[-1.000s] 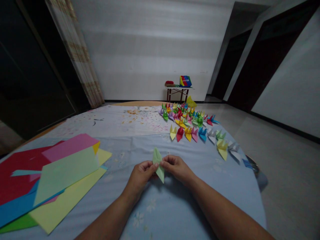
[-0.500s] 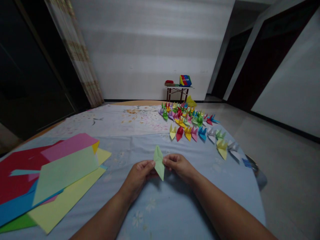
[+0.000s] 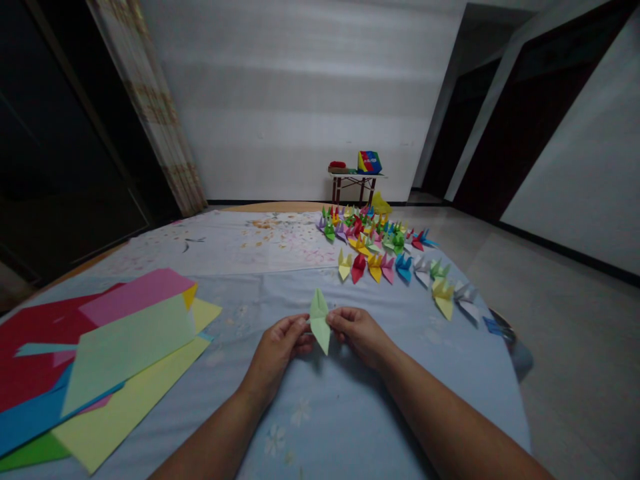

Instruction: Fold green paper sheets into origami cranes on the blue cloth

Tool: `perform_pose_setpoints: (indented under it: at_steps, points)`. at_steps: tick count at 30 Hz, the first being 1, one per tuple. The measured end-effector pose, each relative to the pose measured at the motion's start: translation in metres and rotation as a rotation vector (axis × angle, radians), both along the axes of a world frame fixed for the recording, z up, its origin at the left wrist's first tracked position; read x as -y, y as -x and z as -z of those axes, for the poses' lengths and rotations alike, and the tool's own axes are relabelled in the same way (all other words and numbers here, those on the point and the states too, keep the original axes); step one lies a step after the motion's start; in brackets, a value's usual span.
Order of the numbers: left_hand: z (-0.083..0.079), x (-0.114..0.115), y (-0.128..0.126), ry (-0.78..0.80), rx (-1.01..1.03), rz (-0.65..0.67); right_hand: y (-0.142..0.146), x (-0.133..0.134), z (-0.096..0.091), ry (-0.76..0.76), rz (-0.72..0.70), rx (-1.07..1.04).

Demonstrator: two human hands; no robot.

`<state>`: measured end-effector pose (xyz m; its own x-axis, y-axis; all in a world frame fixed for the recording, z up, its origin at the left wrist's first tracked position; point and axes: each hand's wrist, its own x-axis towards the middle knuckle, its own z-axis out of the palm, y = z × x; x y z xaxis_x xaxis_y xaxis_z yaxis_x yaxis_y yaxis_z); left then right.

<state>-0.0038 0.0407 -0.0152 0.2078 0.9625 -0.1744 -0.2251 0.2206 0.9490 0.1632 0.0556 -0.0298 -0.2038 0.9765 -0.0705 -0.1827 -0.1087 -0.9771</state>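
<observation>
A green paper fold (image 3: 320, 321), long axis nearly upright and tip pointing away, is pinched between the fingers (image 3: 298, 327) of the left hand (image 3: 276, 353) and right hand (image 3: 361, 335).

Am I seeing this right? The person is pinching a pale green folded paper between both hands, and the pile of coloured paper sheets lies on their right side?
Not quite: the coloured paper sheets lie on the person's left, not their right, as the head view shows. The rest holds: the left hand and right hand pinch the pale green folded paper.
</observation>
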Motion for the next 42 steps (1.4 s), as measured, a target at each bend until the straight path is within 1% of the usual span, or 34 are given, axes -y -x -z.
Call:
perform_pose_setpoints:
  at_steps: [8, 10, 13, 16, 19, 22, 25, 29, 31, 34, 38, 42]
  points:
    - [0.009, -0.003, -0.001, -0.079, -0.091, -0.117, 0.002, 0.003, -0.003, -0.027, -0.015, 0.039]
    - [0.010, -0.003, 0.000, -0.147, -0.152, -0.140, 0.003, 0.003, -0.003, -0.025, 0.008, 0.051]
    - [0.009, -0.002, 0.002, -0.296, -0.315, -0.187, 0.003, 0.002, -0.003, -0.028, 0.068, 0.092]
    - [0.007, 0.002, 0.001, -0.348, -0.374, -0.185, 0.004, 0.001, -0.002, -0.062, 0.115, 0.129]
    - [0.004, 0.007, -0.002, -0.345, -0.321, -0.114, 0.004, 0.002, -0.002, -0.137, 0.104, 0.174]
    - [-0.001, 0.009, -0.006, -0.309, -0.238, -0.058, 0.006, 0.005, -0.002, -0.264, 0.068, 0.291]
    - [-0.003, 0.008, -0.007, -0.219, -0.143, -0.063, 0.009, 0.009, -0.005, -0.385, 0.049, 0.409]
    - [0.003, 0.003, -0.005, -0.149, -0.057, -0.082, 0.010, 0.013, -0.008, -0.493, 0.031, 0.456]
    - [0.008, 0.001, -0.003, -0.129, -0.049, -0.080, 0.009, 0.013, -0.008, -0.502, 0.047, 0.463]
    - [0.012, 0.000, -0.002, -0.111, -0.047, -0.059, 0.008, 0.010, -0.006, -0.468, 0.126, 0.457]
    - [0.011, 0.001, -0.003, -0.102, -0.056, -0.040, 0.006, 0.006, -0.004, -0.419, 0.190, 0.430]
    - [0.009, 0.003, -0.006, -0.082, -0.067, -0.034, 0.006, 0.006, -0.002, -0.432, 0.205, 0.463]
